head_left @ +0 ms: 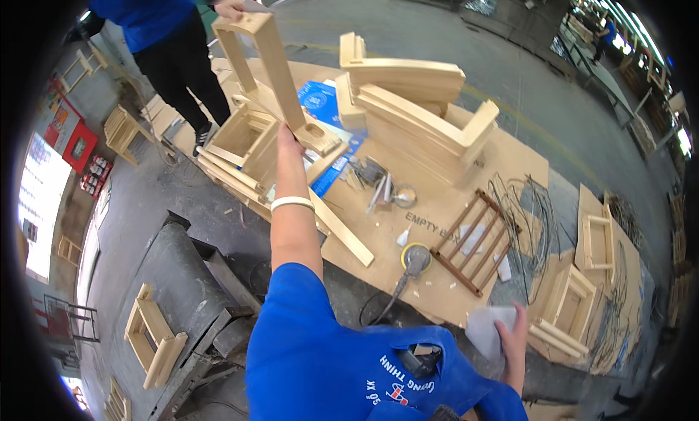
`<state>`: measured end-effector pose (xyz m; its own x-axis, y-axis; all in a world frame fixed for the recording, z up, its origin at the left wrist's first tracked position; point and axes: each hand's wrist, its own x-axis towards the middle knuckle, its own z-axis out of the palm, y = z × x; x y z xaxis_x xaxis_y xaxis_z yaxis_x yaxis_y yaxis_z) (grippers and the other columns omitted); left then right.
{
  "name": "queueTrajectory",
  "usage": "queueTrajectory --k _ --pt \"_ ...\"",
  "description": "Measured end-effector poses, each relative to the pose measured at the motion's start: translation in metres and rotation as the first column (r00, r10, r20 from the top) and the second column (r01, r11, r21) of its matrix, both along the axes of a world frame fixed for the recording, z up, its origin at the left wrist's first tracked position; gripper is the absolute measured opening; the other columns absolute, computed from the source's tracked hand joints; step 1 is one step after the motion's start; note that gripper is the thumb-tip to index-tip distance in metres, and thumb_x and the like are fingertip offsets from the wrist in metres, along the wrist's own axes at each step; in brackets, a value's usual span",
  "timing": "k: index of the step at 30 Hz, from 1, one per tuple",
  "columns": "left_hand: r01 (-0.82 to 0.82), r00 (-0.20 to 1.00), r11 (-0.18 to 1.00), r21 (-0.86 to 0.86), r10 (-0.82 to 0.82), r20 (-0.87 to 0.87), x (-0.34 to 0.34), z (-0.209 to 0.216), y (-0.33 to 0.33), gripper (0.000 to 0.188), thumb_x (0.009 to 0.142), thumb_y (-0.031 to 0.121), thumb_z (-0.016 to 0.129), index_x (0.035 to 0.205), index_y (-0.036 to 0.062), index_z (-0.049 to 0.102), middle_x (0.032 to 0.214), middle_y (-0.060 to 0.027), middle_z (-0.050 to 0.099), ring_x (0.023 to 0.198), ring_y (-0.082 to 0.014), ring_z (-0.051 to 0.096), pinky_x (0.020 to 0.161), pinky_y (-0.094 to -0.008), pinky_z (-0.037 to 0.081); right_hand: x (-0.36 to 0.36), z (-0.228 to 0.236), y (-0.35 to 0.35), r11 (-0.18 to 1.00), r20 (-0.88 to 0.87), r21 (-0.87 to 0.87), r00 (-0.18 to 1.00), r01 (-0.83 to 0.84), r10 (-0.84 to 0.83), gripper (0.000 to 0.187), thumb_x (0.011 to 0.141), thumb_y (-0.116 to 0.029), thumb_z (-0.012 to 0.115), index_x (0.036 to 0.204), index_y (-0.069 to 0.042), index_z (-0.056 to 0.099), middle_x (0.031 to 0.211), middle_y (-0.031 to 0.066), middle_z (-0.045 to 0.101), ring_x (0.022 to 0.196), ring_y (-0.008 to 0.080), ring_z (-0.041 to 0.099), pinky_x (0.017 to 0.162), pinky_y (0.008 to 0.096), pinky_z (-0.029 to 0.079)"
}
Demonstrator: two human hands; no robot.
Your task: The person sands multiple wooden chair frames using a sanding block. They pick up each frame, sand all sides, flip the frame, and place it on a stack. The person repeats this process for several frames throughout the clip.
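I'm standing in a furniture workshop, plainly enough: pale, unfinished wooden parts (409, 133) lie stacked at one o'clock on a cardboard-covered bench (513, 166), a round sander (416, 259) rests at four, a bare wooden chair (125, 135) stands at ten, and strip lights (648, 38) run off in rows at two.

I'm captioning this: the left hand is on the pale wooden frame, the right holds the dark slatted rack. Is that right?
No: the right hand holds a pale sheet, not the dark slatted rack, as the head view shows. The left hand is on the pale wooden frame.
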<state>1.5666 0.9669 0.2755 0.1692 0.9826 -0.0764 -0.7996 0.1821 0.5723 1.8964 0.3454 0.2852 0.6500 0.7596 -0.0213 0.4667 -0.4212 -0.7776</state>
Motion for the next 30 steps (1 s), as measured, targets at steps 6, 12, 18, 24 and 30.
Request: queueTrajectory --k 6,12,18,24,30 --pt "-0.003 0.998 0.998 0.063 0.007 -0.056 0.014 0.008 -0.039 0.042 0.092 0.025 0.039 0.118 -0.0065 0.047 0.103 -0.0250 0.058 0.091 -0.0355 0.061 0.081 -0.0459 0.053 -0.032 0.044 0.104 0.889 0.088 -0.050 0.885 -0.455 0.458 0.065 0.075 -0.004 0.064 0.135 -0.003 0.040 0.135 0.0199 0.046 0.122 0.0333 0.048 0.102 0.0382 0.037" --pt "0.027 1.000 1.000 -0.008 -0.026 0.010 0.042 0.017 -0.116 0.037 0.091 0.025 0.041 0.113 -0.0036 0.050 0.100 -0.0230 0.061 0.088 -0.0355 0.063 0.079 -0.0464 0.054 -0.080 0.081 0.205 0.683 0.276 -0.078 0.642 -0.727 0.715 0.057 0.085 -0.011 0.056 0.139 -0.013 0.037 0.100 0.0191 0.063 0.086 0.0379 0.061 0.074 0.0431 0.049" --pt "0.104 0.994 0.993 0.049 -0.103 -0.021 0.056 0.007 -0.184 0.042 0.091 0.028 0.046 0.116 -0.0057 0.049 0.100 -0.0219 0.061 0.087 -0.0313 0.065 0.074 -0.0400 0.056 -0.109 0.071 0.250 0.633 0.375 -0.174 0.543 -0.755 0.751 0.050 0.090 -0.018 0.051 0.138 -0.019 0.038 0.087 0.0139 0.064 0.078 0.0345 0.062 0.066 0.0454 0.048" --pt "0.178 0.982 0.977 0.118 -0.168 -0.090 0.057 0.017 -0.202 0.046 0.092 0.030 0.048 0.119 -0.0071 0.046 0.101 -0.0210 0.060 0.086 -0.0285 0.065 0.073 -0.0374 0.056 -0.114 0.063 0.246 0.641 0.339 -0.262 0.553 -0.722 0.761 0.046 0.090 -0.018 0.051 0.134 -0.017 0.042 0.086 0.0145 0.065 0.077 0.0351 0.062 0.066 0.0455 0.048" --pt "0.221 0.975 0.964 0.145 -0.218 -0.039 0.072 0.031 -0.211 0.051 0.093 0.034 0.047 0.121 -0.0075 0.043 0.106 -0.0229 0.058 0.089 -0.0318 0.064 0.077 -0.0399 0.055 -0.078 0.052 0.203 0.746 0.204 0.087 0.744 -0.661 0.636 0.028 0.086 -0.015 0.057 0.114 -0.011 0.060 0.090 0.0172 0.066 0.080 0.0340 0.063 0.070 0.0365 0.050"
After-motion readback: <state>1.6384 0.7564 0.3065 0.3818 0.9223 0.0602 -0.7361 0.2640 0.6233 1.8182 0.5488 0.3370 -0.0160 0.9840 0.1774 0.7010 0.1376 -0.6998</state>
